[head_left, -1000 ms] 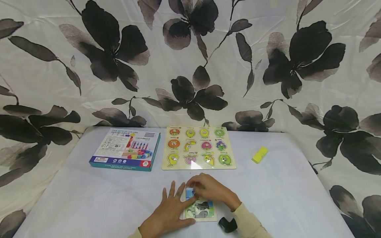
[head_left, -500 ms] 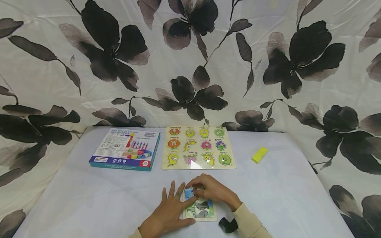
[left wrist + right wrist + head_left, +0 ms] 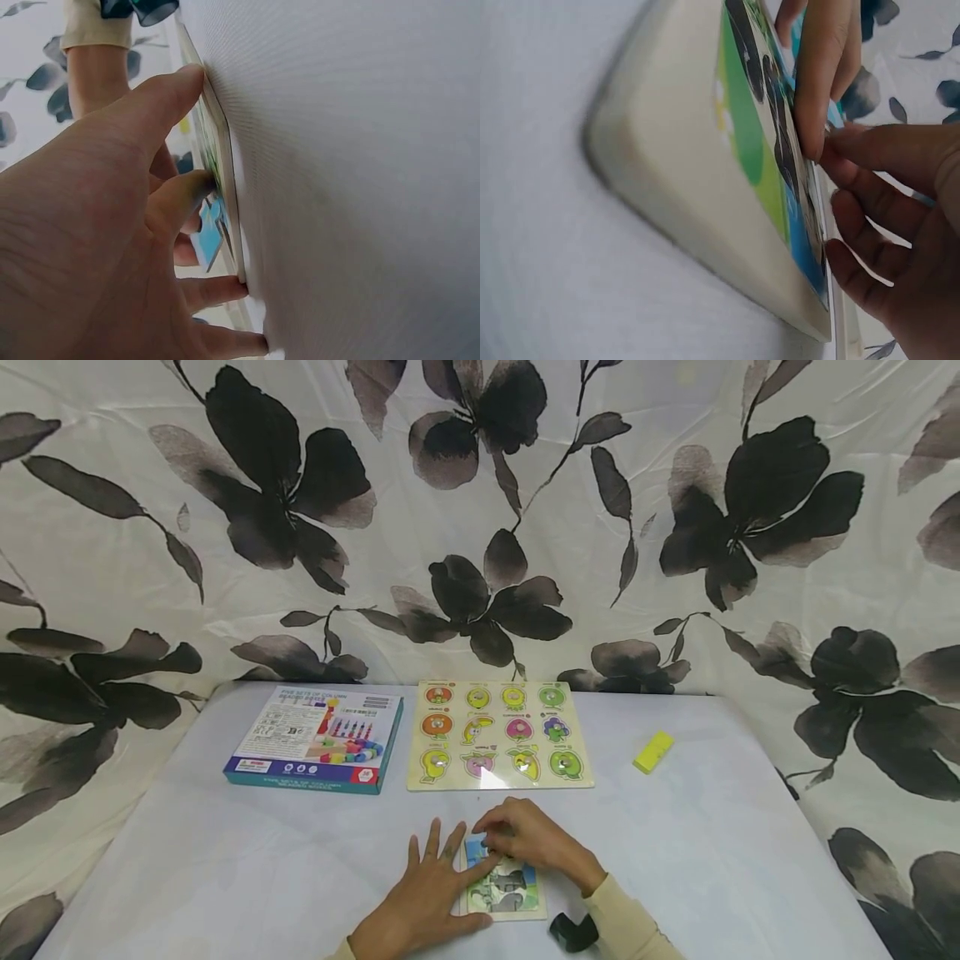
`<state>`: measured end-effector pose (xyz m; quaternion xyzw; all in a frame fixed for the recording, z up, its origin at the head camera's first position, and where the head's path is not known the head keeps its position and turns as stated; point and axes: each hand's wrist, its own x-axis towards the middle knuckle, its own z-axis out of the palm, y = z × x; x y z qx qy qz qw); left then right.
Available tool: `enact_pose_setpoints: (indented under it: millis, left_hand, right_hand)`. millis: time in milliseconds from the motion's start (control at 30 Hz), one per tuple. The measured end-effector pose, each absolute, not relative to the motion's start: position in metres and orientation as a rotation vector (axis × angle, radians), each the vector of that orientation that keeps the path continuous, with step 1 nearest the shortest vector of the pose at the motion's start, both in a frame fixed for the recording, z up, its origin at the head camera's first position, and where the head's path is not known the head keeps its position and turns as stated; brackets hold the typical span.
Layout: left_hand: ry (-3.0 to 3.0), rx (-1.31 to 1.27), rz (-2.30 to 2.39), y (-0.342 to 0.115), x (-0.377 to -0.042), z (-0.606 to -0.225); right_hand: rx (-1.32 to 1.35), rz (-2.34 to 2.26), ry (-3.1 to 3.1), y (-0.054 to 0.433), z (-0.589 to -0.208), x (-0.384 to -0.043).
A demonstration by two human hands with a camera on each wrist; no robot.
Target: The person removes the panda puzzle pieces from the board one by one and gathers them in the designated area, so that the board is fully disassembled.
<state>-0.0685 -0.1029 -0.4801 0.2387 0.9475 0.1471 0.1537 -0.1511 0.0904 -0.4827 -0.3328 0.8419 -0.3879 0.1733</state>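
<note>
A small wooden jigsaw puzzle [image 3: 504, 893] with a green, blue and black-and-grey picture lies flat near the table's front. My left hand [image 3: 429, 887] is spread over its left side, thumb at the near edge and forefinger pressing on the picture. Over the far end, my right hand [image 3: 534, 838] pinches a blue puzzle piece [image 3: 211, 236], which stands tilted against the board in the left wrist view. In the right wrist view, the right fingertips [image 3: 847, 142] meet the left forefinger over the picture; the piece is mostly hidden there.
Behind the hands lies a fruit peg board [image 3: 498, 781], with a blue-edged toy box [image 3: 315, 739] to its left. A yellow block [image 3: 654, 752] is off to the right. A black curved object [image 3: 573, 933] sits beside the right sleeve. A floral cloth hangs behind the table.
The blue piece has shifted and turned slightly at the board's far left corner as the right fingers adjust. My left hand stays in place on the puzzle.
</note>
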Motion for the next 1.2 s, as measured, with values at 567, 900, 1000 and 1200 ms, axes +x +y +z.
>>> enact_pose_setpoints:
  millis: [567, 900, 1000, 1200]
  left_hand:
    - [2.748, 0.661, 0.406, -0.102, -0.068, -0.481]
    - [2.728, 0.637, 0.424, -0.105, -0.068, -0.482]
    - [2.732, 0.647, 0.427, -0.106, -0.068, -0.482]
    - [2.727, 0.661, 0.434, -0.106, -0.069, -0.484]
  right_hand:
    - [-0.7, -1.144, 2.601, 0.157, -0.466, -0.159]
    - [-0.63, -1.042, 2.611, 0.194, -0.476, -0.153]
    - [-0.616, -1.033, 2.608, 0.196, -0.479, -0.151]
    - [-0.651, -1.038, 2.61, 0.197, -0.482, -0.15]
